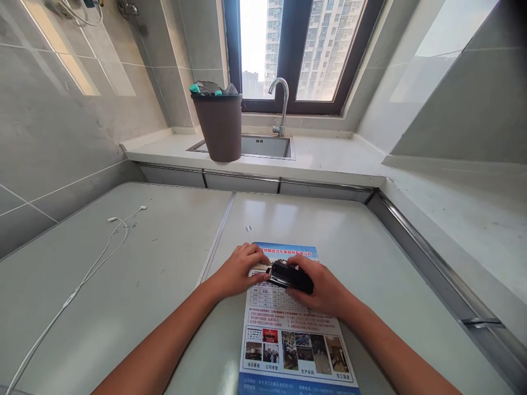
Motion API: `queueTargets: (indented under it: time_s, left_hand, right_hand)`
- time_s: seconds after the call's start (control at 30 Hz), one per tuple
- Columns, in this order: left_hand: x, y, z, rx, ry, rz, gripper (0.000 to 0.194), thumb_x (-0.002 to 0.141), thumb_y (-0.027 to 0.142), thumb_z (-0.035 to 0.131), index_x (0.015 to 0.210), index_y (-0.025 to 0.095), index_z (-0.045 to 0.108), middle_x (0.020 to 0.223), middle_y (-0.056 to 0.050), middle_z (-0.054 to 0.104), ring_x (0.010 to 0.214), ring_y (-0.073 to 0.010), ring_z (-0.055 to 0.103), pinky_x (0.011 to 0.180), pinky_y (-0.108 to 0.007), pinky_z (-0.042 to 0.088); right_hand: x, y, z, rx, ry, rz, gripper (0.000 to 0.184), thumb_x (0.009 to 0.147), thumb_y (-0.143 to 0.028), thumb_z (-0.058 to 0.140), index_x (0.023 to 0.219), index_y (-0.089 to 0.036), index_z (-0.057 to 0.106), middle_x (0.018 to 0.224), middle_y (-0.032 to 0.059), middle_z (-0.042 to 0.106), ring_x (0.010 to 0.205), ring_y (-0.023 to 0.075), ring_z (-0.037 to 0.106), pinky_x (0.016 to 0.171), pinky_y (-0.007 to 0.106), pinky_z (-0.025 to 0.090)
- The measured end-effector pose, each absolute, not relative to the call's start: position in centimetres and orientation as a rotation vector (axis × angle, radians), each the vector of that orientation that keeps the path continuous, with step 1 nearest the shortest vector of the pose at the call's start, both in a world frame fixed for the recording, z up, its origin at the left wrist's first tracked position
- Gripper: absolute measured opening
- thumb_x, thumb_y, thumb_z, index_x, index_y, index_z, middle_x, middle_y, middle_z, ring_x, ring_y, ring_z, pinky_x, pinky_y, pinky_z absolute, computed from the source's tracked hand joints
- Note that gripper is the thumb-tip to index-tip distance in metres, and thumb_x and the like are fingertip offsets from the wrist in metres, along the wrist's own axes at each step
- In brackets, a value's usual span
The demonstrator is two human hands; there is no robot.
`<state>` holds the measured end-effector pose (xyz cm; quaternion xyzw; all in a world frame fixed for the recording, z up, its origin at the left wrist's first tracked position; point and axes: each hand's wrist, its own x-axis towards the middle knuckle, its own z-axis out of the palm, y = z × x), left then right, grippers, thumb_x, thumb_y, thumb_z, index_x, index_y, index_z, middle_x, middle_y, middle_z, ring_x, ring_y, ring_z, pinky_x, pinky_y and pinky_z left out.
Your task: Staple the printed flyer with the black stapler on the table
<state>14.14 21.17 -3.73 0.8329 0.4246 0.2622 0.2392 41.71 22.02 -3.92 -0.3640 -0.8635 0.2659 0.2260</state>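
Head view: bench point(177, 241) fills the lower half, pale strip point(217, 236) along its seam. White cable point(82, 282) lies on the left part, plug ends toward the far side, well apart from the hands. Two tiny bits point(248, 227) just beyond the flyer point(302, 343), too small to name. Back counter point(329, 151) past the far edge, tap point(285, 104) on it, window point(289, 66) behind. Bin point(218, 131) stands upright there, blocking the left part of the sink point(267, 157). Bin holds a dark bag point(211, 86) plus teal stuff point(194, 88) at the rim; deeper contents hidden. Black stapler point(284, 274) lies across the flyer's upper half, between the hands. Right hand point(319, 282): fingers wrapped round the stapler's right part. Left hand point(242, 267): fingers curved, narrow gap to thumb, tips at the stapler's left end; cannot tell if they grip it. Flyer lies flat on the bench, forearms flanking its lower half.
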Motion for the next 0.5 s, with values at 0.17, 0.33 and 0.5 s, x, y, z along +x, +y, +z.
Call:
queueTargets:
  time_s: [0.17,0.33,0.5]
  left_hand:
    - [14.4,21.06,-3.99,2.394,1.14,0.619,0.044,0.082,0.045,0.08,0.12,0.028,0.064,0.128,-0.008,0.064,0.123,-0.0311,0.055,0.105,-0.046,0.038]
    - [14.57,21.24,-4.22,2.373,1.134,0.661,0.047,0.086,0.043,0.075,0.127,0.028,0.06,0.13,-0.011,0.065,0.123,-0.0324,0.056,0.103,-0.046,0.04]
    - [14.59,21.59,-4.52,2.379,1.153,0.672,0.022,0.092,0.035,0.069,0.112,0.026,0.066,0.12,-0.008,0.068,0.116,-0.0293,0.059,0.1,-0.043,0.039]
  right_hand:
    - [42.32,22.26,-4.46,-0.943,-2.344,0.632,0.035,0.089,-0.027,0.065,0.124,-0.026,0.058,0.116,0.0074,0.07,0.101,0.0242,0.066,0.087,0.039,0.053]
    - [42.19,22.78,-4.64,-0.912,-2.245,0.572,0.036,0.095,-0.029,0.063,0.131,-0.027,0.059,0.116,0.0083,0.071,0.107,0.0261,0.064,0.093,0.043,0.052]
    - [41.54,22.73,-4.75,-0.937,-2.258,0.618,0.038,0.092,-0.026,0.067,0.13,-0.027,0.061,0.119,0.0069,0.071,0.11,0.0256,0.062,0.096,0.042,0.051]
